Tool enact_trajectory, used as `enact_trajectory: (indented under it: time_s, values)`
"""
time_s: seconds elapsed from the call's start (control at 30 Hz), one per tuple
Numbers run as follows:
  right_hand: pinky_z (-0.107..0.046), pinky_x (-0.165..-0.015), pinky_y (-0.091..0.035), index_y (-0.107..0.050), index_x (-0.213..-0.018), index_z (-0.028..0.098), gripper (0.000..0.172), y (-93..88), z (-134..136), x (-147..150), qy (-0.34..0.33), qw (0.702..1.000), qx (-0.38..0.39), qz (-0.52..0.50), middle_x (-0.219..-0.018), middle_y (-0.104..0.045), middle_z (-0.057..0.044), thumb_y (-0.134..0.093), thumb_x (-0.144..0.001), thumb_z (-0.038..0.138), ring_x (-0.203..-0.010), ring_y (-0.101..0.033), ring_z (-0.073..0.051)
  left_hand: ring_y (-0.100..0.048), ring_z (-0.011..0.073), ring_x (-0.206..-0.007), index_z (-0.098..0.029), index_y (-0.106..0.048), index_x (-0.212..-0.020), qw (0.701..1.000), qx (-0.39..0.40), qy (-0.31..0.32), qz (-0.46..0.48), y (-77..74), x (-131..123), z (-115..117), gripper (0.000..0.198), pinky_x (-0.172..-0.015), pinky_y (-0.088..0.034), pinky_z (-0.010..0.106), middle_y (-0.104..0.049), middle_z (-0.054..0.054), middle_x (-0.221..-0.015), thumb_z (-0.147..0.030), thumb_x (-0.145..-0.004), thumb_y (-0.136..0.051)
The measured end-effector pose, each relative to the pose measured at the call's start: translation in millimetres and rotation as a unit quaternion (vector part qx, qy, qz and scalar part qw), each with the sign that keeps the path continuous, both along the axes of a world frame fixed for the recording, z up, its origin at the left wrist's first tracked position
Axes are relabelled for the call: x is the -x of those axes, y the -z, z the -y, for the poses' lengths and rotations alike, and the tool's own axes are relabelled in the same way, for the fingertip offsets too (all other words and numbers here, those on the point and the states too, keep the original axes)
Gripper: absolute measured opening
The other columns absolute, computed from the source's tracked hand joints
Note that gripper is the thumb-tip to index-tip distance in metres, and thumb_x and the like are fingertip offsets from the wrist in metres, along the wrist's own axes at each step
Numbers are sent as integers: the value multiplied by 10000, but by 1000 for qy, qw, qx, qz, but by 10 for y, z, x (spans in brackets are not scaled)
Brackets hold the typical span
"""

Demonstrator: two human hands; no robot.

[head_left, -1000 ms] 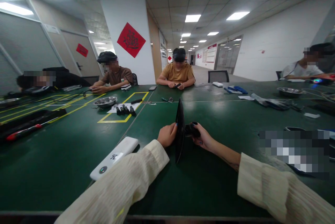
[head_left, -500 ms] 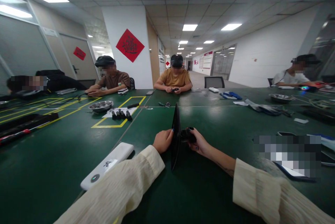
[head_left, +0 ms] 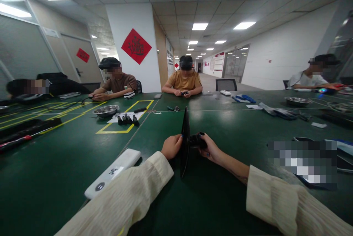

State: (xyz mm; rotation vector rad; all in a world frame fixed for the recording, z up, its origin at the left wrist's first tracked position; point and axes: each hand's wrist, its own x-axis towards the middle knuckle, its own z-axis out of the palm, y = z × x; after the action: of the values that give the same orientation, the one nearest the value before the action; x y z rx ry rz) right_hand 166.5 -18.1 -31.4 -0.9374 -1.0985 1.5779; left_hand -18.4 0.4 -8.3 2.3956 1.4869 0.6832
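A thin black panel (head_left: 185,145) stands nearly edge-on to me above the green table, its broad face mostly hidden. At its left side my left hand (head_left: 171,147) is closed, thumb and fingers pinching the near part of it. My right hand (head_left: 210,149) wraps around a small black block-like piece (head_left: 196,140) that sticks out from the panel's right face. Whether that piece is fixed to the panel cannot be made out. Beside my left forearm lies a white power-bank-like device (head_left: 113,173) with a number label.
Several black cylindrical parts (head_left: 128,120) and a metal bowl (head_left: 106,111) sit to the left, near yellow tape. A red-handled screwdriver (head_left: 16,144) lies far left. Pliers (head_left: 173,109) rest beyond the panel. At right are a dark blurred-out item (head_left: 306,164) and a second bowl (head_left: 298,101). Co-workers sit around.
The view has shifted very slightly. Both hands keep their hold, and the panel and block stay in nearly the same place.
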Motion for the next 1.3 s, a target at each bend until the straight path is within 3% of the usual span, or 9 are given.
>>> enact_trajectory:
  time_s: [0.63,0.8,0.93,1.3]
  values:
    - [-140,-297,-120,-361,-916,240,257,-96,67,-2,-1,1000,17,4,-443,-496,72,-425,-790,455,-264,-330,-57,-601,206,-812,-168,-622,-843,1000,5,0,-6,5,-3,9,472,-690,-408,276,-667,81,-855,-364,-909,-197]
    - [-146,-289,-114,-363,-906,237,262,-63,46,4,5,1000,7,1,-431,-484,78,-439,-772,448,-248,-305,-56,-602,201,-804,-165,-630,-818,1000,15,-12,9,12,-9,5,546,-700,-406,274,-670,80,-838,-379,-925,-140]
    - [-142,-291,-124,-376,-913,238,277,-30,29,2,7,1000,1,-2,-451,-498,67,-453,-769,462,-278,-357,-66,-606,209,-811,-161,-634,-825,1000,17,-19,-3,20,-19,-8,527,-688,-405,273,-675,88,-851,-384,-924,-167]
    - [-137,-284,-140,-380,-936,232,260,-12,22,-8,3,1000,-7,0,-434,-498,65,-427,-793,444,-265,-345,-66,-613,206,-810,-162,-627,-832,1000,5,-5,-5,13,-10,-7,488,-667,-410,264,-673,89,-853,-373,-906,-193]
